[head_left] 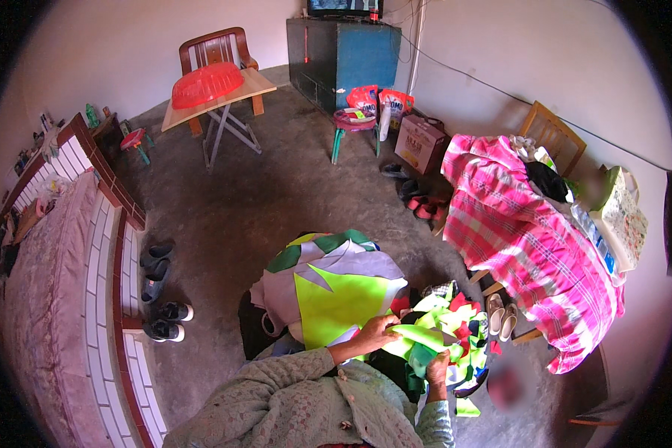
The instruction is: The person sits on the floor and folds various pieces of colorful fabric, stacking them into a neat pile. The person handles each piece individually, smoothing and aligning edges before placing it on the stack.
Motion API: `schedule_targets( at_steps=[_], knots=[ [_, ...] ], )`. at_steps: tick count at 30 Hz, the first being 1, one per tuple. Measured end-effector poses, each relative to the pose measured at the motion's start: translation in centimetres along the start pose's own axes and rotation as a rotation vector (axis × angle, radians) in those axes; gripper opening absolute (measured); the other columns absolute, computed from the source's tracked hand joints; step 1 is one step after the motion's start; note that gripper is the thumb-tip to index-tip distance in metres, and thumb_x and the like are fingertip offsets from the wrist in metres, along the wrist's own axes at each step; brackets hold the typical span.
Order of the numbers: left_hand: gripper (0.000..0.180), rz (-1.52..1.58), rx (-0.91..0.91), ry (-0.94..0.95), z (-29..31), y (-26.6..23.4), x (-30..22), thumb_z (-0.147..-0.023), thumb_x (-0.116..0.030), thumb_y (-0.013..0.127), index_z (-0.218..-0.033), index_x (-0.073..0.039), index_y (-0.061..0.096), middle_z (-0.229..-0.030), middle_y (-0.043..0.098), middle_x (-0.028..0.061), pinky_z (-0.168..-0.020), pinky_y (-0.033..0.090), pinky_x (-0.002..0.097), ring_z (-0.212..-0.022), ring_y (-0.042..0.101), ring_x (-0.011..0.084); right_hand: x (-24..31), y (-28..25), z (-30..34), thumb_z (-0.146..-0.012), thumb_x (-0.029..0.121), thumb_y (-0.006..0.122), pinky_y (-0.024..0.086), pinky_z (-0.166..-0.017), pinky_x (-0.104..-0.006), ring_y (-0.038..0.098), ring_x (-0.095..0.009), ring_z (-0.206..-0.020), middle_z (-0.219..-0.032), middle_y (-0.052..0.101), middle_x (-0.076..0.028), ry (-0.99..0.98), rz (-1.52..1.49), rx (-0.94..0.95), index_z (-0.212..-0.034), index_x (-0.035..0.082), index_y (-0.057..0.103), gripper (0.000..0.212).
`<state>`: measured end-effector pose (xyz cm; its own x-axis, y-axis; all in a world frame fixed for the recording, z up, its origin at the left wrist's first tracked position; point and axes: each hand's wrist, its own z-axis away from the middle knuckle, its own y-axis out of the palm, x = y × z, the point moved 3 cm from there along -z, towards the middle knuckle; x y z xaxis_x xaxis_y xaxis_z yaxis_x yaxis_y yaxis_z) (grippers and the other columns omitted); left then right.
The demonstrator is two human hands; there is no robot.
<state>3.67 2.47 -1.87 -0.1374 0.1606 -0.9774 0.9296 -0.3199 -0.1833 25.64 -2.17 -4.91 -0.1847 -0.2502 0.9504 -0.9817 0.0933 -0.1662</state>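
My left hand is closed on a neon yellow-green cloth piece, which stretches to the right from my fingers. My right hand, lower and further right, is closed at the edge of cloth beside a dark green patch; whether it grips the same piece is hard to tell. Beyond and left of my hands rises a large heap of cloth in grey, neon yellow and dark green. Under and right of my hands lies a pile of smaller scraps in neon yellow, white, red, green and black.
To the right, a pink plaid cloth covers furniture, with beige shoes beside it. Dark shoes stand by the tiled bed ledge at left. Further off are a folding table with a red cover, a stool and a cabinet.
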Motion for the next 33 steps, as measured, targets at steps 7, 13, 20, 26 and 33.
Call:
schedule_targets(
  at_steps=[7,13,20,26,33],
  knots=[
    [0.03,0.065,0.026,-0.141,0.6,-0.6,-0.6,-0.079,-0.01,0.066,-0.104,0.004,0.059,-0.084,0.065,0.0068,-0.065,0.047,0.0264,-0.074,0.058,0.0091,-1.9,0.2,1.1,-0.074,0.001,0.055,0.047,-0.071,-0.0289,0.056,-0.016,-0.074,-0.085,0.06,-0.005,0.133,-0.035,-0.012,-0.095,-0.002,0.057,0.021],
    [0.029,0.122,0.034,-0.109,1.2,-1.6,-1.8,-0.082,-0.01,0.062,-0.108,0.004,0.059,-0.084,0.065,0.0052,-0.065,0.048,0.0256,-0.073,0.058,0.0086,-2.8,0.7,1.8,-0.072,0.012,0.074,0.046,-0.078,-0.0275,0.057,-0.013,-0.085,-0.101,0.063,-0.005,0.176,-0.152,-0.05,-0.1,-0.002,0.061,0.034],
    [0.025,0.438,-0.028,-0.246,2.0,-2.0,-2.3,-0.084,-0.012,0.06,-0.105,0.001,0.06,-0.079,0.063,0.0022,-0.056,0.045,0.0222,-0.065,0.055,0.0063,0.9,2.3,1.4,-0.076,0.01,0.071,0.046,-0.074,-0.0281,0.056,-0.012,-0.08,-0.092,0.064,-0.003,0.11,-0.203,-0.19,-0.095,-0.001,0.062,0.025],
    [0.022,0.455,-0.078,-0.248,1.9,-1.9,-2.9,-0.084,-0.014,0.062,-0.101,0.0,0.061,-0.077,0.062,0.0004,-0.055,0.043,0.022,-0.064,0.055,0.0057,-6.5,0.6,3.9,-0.083,0.016,0.065,0.044,-0.081,-0.0291,0.056,-0.015,-0.091,-0.101,0.062,-0.007,0.209,-0.146,-0.17,-0.103,-0.001,0.061,0.027],
    [0.02,0.474,-0.079,-0.243,2.1,-1.8,-3.2,-0.087,-0.014,0.06,-0.1,0.0,0.06,-0.078,0.061,0.0002,-0.055,0.044,0.0215,-0.066,0.055,0.006,-3.6,0.4,3.8,-0.085,0.02,0.064,0.043,-0.085,-0.0301,0.057,-0.016,-0.093,-0.101,0.063,-0.005,0.093,0.011,-0.275,-0.104,-0.001,0.062,0.028]
  ],
)
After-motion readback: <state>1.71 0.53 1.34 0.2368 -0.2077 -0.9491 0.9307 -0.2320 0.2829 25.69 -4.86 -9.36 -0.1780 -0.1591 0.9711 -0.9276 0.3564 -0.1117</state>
